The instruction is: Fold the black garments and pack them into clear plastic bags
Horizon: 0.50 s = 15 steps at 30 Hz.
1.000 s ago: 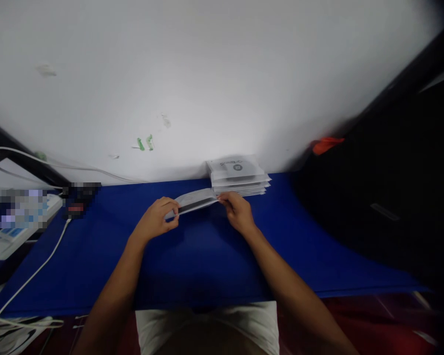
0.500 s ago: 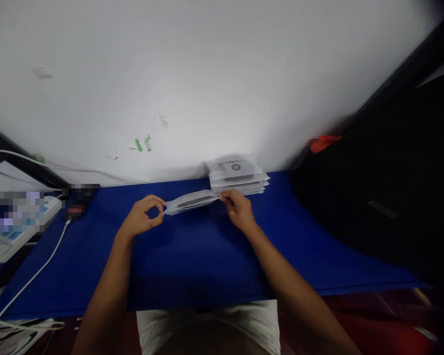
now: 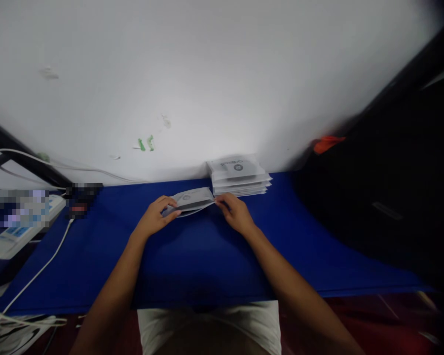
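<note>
My left hand point(image 3: 156, 219) and my right hand point(image 3: 235, 213) hold a flat white packet point(image 3: 191, 199) between them, one at each end, just above the blue table top point(image 3: 192, 251). The packet lies nearly flat, with a small grey mark on its upper face. Right behind my right hand, against the white wall, stands a stack of similar white packets point(image 3: 240, 174) with a dark round mark on the top one.
A white power strip point(image 3: 20, 222) with a white cable point(image 3: 37, 271) lies at the table's left end, beside a small dark object point(image 3: 82, 197). A dark mass with an orange scrap point(image 3: 327, 143) fills the right side. More cables trail at the lower left.
The packet was pulled open between my hands half a second ago; now it is flattened again and my left hand has come back in toward its left end.
</note>
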Each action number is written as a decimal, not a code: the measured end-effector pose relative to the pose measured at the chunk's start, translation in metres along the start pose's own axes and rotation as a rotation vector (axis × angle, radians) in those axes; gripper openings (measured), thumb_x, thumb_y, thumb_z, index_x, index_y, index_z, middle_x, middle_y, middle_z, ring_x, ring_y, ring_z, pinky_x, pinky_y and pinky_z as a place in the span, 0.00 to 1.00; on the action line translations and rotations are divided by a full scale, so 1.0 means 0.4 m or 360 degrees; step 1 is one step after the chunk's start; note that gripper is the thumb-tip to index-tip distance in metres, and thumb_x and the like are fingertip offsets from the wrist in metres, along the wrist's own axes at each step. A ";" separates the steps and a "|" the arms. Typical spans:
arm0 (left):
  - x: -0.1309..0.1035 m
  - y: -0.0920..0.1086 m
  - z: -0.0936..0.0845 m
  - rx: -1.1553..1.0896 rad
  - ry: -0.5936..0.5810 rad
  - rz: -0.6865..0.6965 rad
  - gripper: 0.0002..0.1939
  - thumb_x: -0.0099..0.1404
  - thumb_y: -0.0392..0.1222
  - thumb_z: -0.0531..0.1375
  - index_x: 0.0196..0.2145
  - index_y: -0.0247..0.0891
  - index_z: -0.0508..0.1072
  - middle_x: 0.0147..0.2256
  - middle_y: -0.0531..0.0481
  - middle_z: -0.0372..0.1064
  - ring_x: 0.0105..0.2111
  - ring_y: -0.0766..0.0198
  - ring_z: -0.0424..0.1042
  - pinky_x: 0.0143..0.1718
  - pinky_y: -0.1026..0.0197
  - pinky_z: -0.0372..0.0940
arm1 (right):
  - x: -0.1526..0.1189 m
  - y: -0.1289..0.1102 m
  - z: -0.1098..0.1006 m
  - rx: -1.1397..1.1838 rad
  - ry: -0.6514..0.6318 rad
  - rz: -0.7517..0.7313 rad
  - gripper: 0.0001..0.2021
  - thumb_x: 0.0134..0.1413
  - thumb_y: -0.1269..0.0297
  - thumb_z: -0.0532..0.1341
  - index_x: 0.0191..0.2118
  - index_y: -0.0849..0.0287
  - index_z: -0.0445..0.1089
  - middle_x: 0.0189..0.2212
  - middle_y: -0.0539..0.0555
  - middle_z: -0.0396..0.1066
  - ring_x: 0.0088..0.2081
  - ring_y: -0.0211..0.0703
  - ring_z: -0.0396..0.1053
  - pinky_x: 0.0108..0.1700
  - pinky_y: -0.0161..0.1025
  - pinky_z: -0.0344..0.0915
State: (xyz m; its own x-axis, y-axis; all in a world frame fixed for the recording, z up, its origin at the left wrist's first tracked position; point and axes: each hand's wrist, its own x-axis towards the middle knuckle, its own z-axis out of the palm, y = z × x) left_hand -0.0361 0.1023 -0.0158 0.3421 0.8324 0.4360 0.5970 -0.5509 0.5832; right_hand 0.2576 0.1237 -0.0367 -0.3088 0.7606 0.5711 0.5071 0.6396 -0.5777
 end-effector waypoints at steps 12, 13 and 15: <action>-0.003 -0.010 0.014 0.0201 -0.0073 0.0122 0.10 0.69 0.46 0.57 0.37 0.40 0.75 0.38 0.46 0.73 0.40 0.59 0.74 0.45 0.54 0.70 | -0.005 0.003 0.015 -0.0193 -0.0275 0.0015 0.07 0.58 0.72 0.57 0.40 0.56 0.69 0.37 0.55 0.74 0.40 0.47 0.72 0.41 0.42 0.69; -0.003 -0.008 0.015 0.0221 -0.0090 0.0136 0.09 0.69 0.46 0.57 0.37 0.40 0.74 0.38 0.46 0.73 0.40 0.59 0.74 0.44 0.54 0.70 | -0.005 0.004 0.017 -0.0193 -0.0294 0.0007 0.08 0.57 0.73 0.57 0.40 0.56 0.69 0.38 0.55 0.74 0.40 0.47 0.72 0.41 0.43 0.69; -0.002 -0.003 0.015 0.0268 -0.0113 0.0165 0.07 0.68 0.44 0.58 0.36 0.40 0.74 0.38 0.46 0.73 0.39 0.59 0.74 0.44 0.54 0.70 | -0.006 0.005 0.019 -0.0183 -0.0316 -0.0005 0.09 0.56 0.75 0.56 0.40 0.56 0.69 0.38 0.56 0.74 0.40 0.47 0.72 0.42 0.43 0.69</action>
State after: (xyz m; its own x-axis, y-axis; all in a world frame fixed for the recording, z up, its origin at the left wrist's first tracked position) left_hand -0.0327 0.1025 -0.0212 0.4549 0.7771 0.4350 0.6667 -0.6210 0.4122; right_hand 0.2530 0.1239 -0.0436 -0.4570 0.7727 0.4405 0.5907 0.6339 -0.4992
